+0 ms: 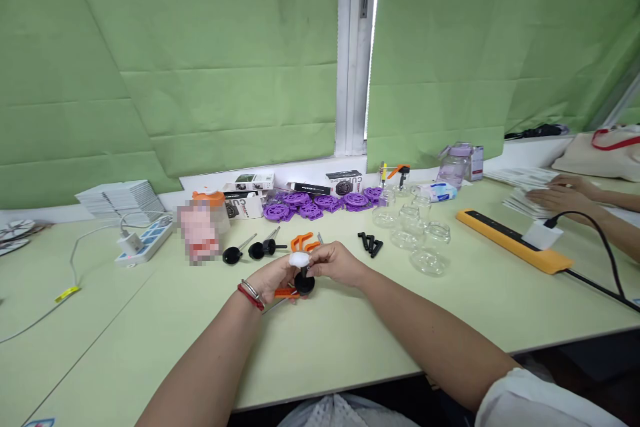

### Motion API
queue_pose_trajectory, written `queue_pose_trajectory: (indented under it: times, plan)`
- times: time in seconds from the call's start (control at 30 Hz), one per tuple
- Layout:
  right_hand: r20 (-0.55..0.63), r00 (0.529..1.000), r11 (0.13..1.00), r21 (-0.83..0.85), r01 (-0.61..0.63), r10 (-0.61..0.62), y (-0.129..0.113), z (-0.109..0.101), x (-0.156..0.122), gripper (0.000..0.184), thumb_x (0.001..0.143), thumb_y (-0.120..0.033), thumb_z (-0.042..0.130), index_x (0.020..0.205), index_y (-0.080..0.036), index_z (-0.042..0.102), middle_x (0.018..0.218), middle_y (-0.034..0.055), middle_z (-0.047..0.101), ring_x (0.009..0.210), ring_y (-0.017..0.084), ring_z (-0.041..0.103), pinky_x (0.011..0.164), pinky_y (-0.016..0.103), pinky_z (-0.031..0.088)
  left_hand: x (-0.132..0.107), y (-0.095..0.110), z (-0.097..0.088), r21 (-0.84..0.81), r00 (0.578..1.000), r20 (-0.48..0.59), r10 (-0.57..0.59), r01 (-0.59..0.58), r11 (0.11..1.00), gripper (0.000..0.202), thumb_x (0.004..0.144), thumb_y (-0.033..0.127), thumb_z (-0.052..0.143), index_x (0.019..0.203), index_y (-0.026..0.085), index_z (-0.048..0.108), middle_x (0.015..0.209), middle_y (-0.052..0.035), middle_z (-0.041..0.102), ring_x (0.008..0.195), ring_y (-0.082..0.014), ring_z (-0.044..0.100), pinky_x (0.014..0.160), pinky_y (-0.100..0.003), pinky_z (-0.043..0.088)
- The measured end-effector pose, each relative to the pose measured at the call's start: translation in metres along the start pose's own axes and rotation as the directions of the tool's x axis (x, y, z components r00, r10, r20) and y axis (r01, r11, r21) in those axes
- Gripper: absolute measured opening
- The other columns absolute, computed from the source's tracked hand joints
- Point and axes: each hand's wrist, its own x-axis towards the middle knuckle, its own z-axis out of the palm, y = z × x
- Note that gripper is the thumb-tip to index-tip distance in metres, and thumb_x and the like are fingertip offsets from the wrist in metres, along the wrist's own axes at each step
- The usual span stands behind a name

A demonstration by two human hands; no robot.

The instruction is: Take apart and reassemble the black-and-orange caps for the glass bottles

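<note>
Near the middle of the table, my left hand (274, 277) is closed around a black part with a round disc base (304, 284) and a short stem. A white rounded piece (300, 259) shows at the top of it. Part of an orange strip (285, 293) and a thin metal rod (275, 305) stick out beside my left fingers. My right hand (334, 263) pinches the stem of the same black part from the right. Just beyond lie black round pieces with metal rods (232, 255), orange handles (305, 242) and small black crank-shaped pieces (370, 243).
Clear glass jars (407, 239) stand to the right, before a purple-lidded jar (455, 163). Purple wheel-like parts (325, 203) and boxes (245, 207) line the back. A yellow power strip (515, 243) and another person's hands (565, 197) are right; a white power strip (147, 240) is left.
</note>
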Motion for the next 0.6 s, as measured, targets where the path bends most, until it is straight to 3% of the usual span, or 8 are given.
queue_pose_trajectory:
  times: [0.33,0.6]
  plan:
    - [0.018,1.0,1.0,-0.007,-0.001,0.001,-0.0014,-0.0013,0.001,0.024,0.058,-0.033,0.079,0.072,-0.015,0.071,0.073,0.0018,0.067,0.069,0.014,0.059,0.069,0.029,0.047,-0.0012,0.0002,0.0012,0.004,1.0,0.008,0.004,-0.004,1.0,0.033,0.069,0.047,0.057,0.086,0.019,0.055,0.069,-0.0035,0.057,0.057,-0.0175,0.058,0.044,-0.024,0.036]
    - [0.062,0.997,0.999,-0.019,-0.034,0.035,-0.0034,-0.0047,0.0025,0.025,0.057,-0.033,0.079,0.073,-0.014,0.072,0.07,0.0002,0.064,0.064,0.012,0.055,0.065,0.028,0.045,-0.0019,0.0023,0.0017,0.04,1.0,-0.008,-0.006,0.006,0.999,0.047,0.069,0.048,0.055,0.105,0.019,0.056,0.065,-0.0028,0.056,0.057,-0.0189,0.058,0.042,-0.024,0.036]
